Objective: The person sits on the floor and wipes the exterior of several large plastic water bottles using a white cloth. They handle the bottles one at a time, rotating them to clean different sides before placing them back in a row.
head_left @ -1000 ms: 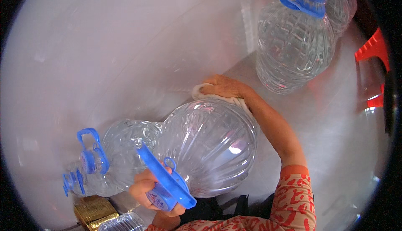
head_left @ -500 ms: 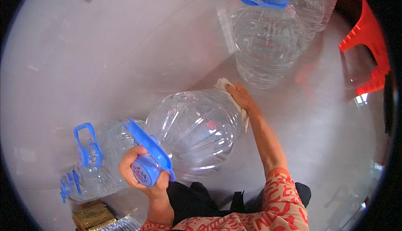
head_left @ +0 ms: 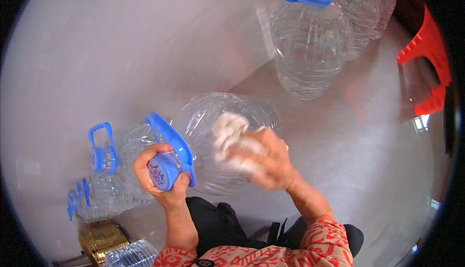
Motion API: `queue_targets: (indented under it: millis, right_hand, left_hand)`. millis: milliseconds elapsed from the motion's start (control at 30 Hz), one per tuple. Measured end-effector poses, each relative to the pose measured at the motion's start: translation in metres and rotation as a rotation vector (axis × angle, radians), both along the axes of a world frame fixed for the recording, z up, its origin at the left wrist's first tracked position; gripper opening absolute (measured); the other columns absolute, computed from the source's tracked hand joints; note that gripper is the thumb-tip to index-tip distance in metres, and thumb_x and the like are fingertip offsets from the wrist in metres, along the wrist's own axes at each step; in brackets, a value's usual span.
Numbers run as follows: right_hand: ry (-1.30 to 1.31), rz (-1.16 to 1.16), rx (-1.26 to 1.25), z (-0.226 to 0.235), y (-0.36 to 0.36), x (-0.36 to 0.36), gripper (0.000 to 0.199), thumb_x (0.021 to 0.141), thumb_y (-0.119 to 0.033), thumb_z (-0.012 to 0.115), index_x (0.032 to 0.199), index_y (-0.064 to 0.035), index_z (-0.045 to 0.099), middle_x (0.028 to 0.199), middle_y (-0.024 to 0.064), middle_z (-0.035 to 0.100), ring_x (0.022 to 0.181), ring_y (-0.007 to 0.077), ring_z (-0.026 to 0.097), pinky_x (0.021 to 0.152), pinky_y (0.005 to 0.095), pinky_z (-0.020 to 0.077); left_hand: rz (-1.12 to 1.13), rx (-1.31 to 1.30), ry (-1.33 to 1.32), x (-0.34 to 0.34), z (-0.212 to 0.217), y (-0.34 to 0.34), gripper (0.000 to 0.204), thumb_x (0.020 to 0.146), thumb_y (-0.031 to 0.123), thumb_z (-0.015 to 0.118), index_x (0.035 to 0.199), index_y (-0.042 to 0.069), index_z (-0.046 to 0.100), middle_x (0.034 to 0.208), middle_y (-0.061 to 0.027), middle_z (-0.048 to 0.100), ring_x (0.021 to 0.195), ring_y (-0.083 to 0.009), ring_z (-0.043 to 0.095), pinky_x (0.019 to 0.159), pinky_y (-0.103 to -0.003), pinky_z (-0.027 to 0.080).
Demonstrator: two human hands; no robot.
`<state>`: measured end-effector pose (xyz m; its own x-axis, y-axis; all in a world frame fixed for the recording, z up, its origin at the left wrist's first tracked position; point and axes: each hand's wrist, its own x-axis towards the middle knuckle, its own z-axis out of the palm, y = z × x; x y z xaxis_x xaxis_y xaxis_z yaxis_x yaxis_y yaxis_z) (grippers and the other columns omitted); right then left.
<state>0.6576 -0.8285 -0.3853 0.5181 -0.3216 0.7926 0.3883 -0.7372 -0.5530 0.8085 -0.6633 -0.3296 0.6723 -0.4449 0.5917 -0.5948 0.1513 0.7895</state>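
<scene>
A large clear plastic bottle (head_left: 203, 117) with ribbed sides lies tilted in front of me, its neck toward me. My left hand (head_left: 157, 172) is wrapped round its blue cap (head_left: 167, 170), beside the raised blue carry handle (head_left: 169, 136). Bunched in my right hand (head_left: 269, 158) is a whitish cloth (head_left: 230, 134), held against or just over the bottle's upper side; motion blurs it, and the fingers partly cover it. Just left of this bottle stands another clear bottle (head_left: 133, 143) with a blue cap and handle (head_left: 101, 158).
More blue-capped bottles (head_left: 99, 199) cluster at the lower left, near a gold-coloured box (head_left: 101, 240) and a clear ribbed container (head_left: 131, 255). Large bottles (head_left: 310, 44) stand at the far right on the grey floor (head_left: 145, 63). A red plastic stool (head_left: 426, 54) is at the right edge.
My right hand has brought the cloth from the bottle's far right end back to its middle, toward me. The left hand keeps its hold on the cap, and the bottle has shifted slightly.
</scene>
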Motion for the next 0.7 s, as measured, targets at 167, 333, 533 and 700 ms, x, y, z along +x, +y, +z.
queue_targets:
  millis: [167, 333, 533, 700]
  right_hand:
    - [0.069, -0.245, 0.047, 0.016, 0.002, 0.009, 0.043, 0.071, -0.019, 0.070, 0.114, -0.0138, 0.066, 0.098, 0.0135, 0.059, 0.078, 0.0281, 0.057, 0.070, 0.0385, 0.0487]
    - [0.182, -0.249, 0.624, -0.005, -0.027, 0.017, 0.029, 0.088, -0.024, 0.059, 0.109, -0.0050, 0.064, 0.096, 0.0148, 0.058, 0.079, 0.0262, 0.056, 0.075, 0.0352, 0.0463]
    - [0.213, -0.355, 0.975, -0.082, -0.052, 0.025, 0.039, 0.097, -0.033, 0.044, 0.102, 0.0030, 0.060, 0.086, 0.0133, 0.058, 0.081, 0.0188, 0.053, 0.075, 0.0347, 0.0432]
    - [0.319, -0.521, 0.921, -0.125, -0.049, 0.007, 0.042, 0.098, -0.036, 0.042, 0.093, 0.0028, 0.059, 0.082, 0.0051, 0.057, 0.079, 0.0142, 0.047, 0.070, 0.0323, 0.0415]
  left_hand:
    - [-0.012, -0.020, 0.026, -0.004, 0.007, -0.005, 0.067, 0.061, 0.025, 0.081, 0.114, 0.003, 0.047, 0.107, -0.0116, 0.058, 0.096, -0.0191, 0.056, 0.088, -0.033, 0.044]
    - [-0.021, -0.004, -0.016, 0.001, 0.005, -0.013, 0.067, 0.061, 0.022, 0.081, 0.115, 0.002, 0.047, 0.106, -0.0130, 0.058, 0.096, -0.0224, 0.060, 0.088, -0.035, 0.047]
    - [-0.032, 0.000, 0.013, -0.004, 0.016, -0.040, 0.064, 0.061, 0.019, 0.075, 0.117, 0.001, 0.049, 0.108, -0.0125, 0.056, 0.099, -0.0206, 0.055, 0.091, -0.035, 0.043]
    - [-0.146, 0.046, 0.032, 0.004, 0.024, -0.064, 0.058, 0.066, 0.003, 0.076, 0.118, 0.002, 0.049, 0.107, -0.0133, 0.060, 0.102, -0.0223, 0.061, 0.090, -0.035, 0.048]
